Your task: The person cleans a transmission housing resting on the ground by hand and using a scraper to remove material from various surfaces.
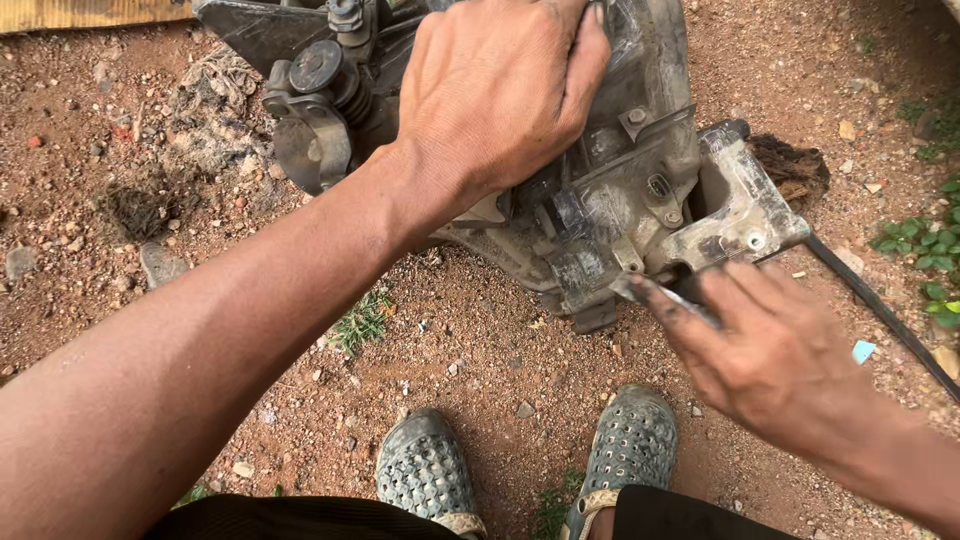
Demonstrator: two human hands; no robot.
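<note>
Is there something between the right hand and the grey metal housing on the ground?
Only a thin flat metal tool, held in the right hand, lies between; its tip meets the housing at the lower edge. The left hand rests directly on top.

Both forearms are bare with no sleeves, the left hand [500, 90] looks clean and wears nothing, the right hand [770, 360] has fingertips smeared with dark grease, dark trousers [290, 520] cover the legs, and grey perforated clogs [425, 470] with tan heel straps are dusty.
</note>
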